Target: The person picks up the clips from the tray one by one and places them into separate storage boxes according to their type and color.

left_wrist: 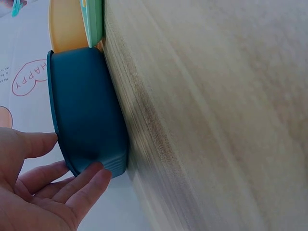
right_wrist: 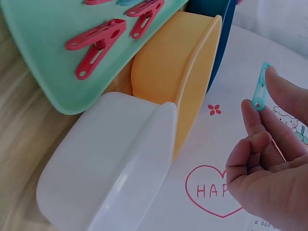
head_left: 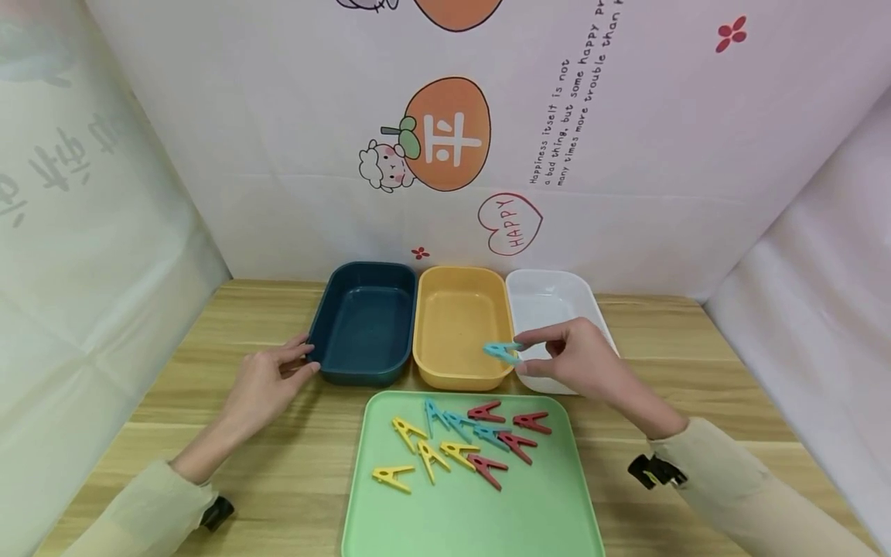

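Three bins [head_left: 364,321] sit in a row at the back of the bench [head_left: 696,371]: blue, yellow [head_left: 455,325], white [head_left: 550,298]. All three look empty, so no peg appears binned yet.

Green tray [head_left: 473,503] in front carries approx. 11 pegs [head_left: 459,445]: 4 yellow, 3–4 blue, 4 red, lying loose and partly overlapping; exact blue count hard to read.

Progress, judged from layout: very early. One blue peg [head_left: 503,352] is lifted off the tray; the rest remain to be handled.

R hand [head_left: 581,360]: thumb and forefinger pinch the blue peg [right_wrist: 260,91] at one end, other fingers [right_wrist: 250,156] curled in loosely. Peg hangs in the air over the near-right corner of the yellow bin, just beside the white bin, touching neither.

L hand [head_left: 267,379]: fingers [left_wrist: 84,185] straight and relaxed, tips resting against the outer wall of the blue bin [left_wrist: 86,110] at its near-left corner. Holds nothing.
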Action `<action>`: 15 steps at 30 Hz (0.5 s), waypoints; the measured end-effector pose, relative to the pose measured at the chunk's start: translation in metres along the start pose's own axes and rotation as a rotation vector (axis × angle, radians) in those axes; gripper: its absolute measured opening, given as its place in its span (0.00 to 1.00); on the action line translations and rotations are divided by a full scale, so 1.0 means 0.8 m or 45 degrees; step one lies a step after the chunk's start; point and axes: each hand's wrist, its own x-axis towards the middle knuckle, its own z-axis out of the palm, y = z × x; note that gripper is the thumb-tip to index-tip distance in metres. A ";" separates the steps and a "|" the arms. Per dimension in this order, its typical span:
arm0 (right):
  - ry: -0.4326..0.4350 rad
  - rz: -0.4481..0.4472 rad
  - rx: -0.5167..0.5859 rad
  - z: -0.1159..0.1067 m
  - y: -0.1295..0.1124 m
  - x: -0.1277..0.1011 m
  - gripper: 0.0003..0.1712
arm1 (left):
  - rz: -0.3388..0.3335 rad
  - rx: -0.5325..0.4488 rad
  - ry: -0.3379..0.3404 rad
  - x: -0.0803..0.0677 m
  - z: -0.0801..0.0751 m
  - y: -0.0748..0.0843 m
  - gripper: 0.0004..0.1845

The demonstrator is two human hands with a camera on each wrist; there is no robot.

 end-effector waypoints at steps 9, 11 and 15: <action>-0.027 0.008 0.043 0.013 -0.010 0.029 0.17 | 0.002 0.006 0.010 0.000 0.002 -0.003 0.20; -0.030 0.005 0.041 0.016 -0.013 0.035 0.17 | 0.002 0.007 0.010 0.000 0.002 -0.003 0.20; -0.029 -0.018 0.045 0.021 -0.020 0.051 0.17 | 0.005 0.005 0.013 0.001 0.001 -0.003 0.20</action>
